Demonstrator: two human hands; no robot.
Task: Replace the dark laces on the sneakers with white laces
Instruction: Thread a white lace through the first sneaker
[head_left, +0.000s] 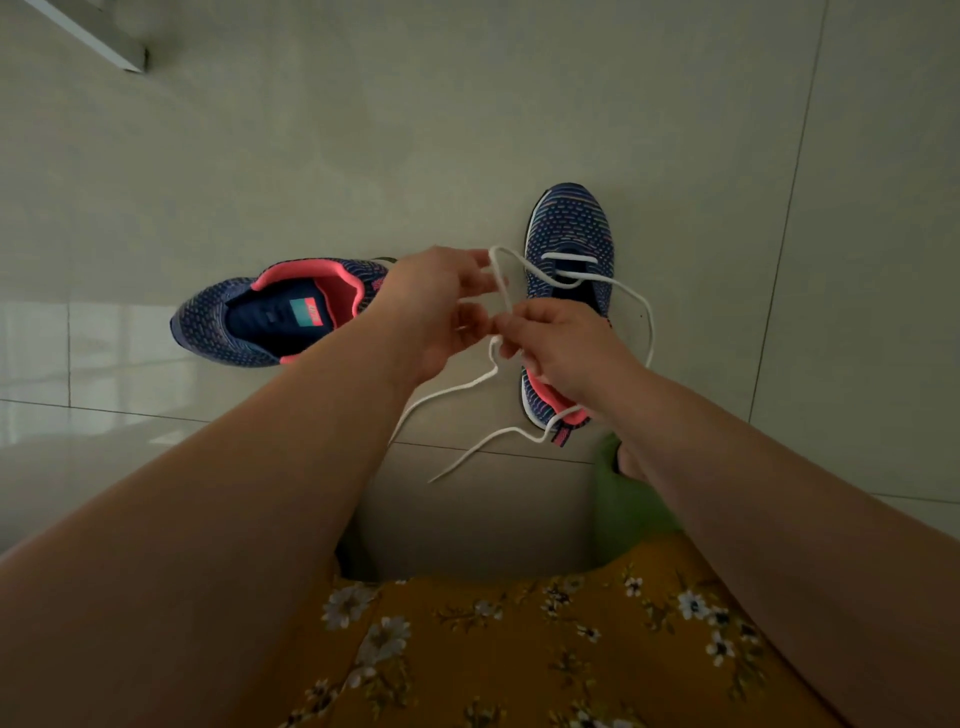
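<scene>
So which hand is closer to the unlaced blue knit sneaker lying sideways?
Left. The left hand hovers just past the unlaced blue knit sneaker's heel; the right hand is farther off.

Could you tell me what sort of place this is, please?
Probably a room in a home: a glossy tiled floor, two sneakers, one unlaced, one part-laced in white, and someone seated in a floral dress.

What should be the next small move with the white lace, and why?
Probably thread an end through the next eyelets of the right sneaker: the white lace crosses only its lowest pair, and both hands, left hand and right hand, pinch it.
</scene>
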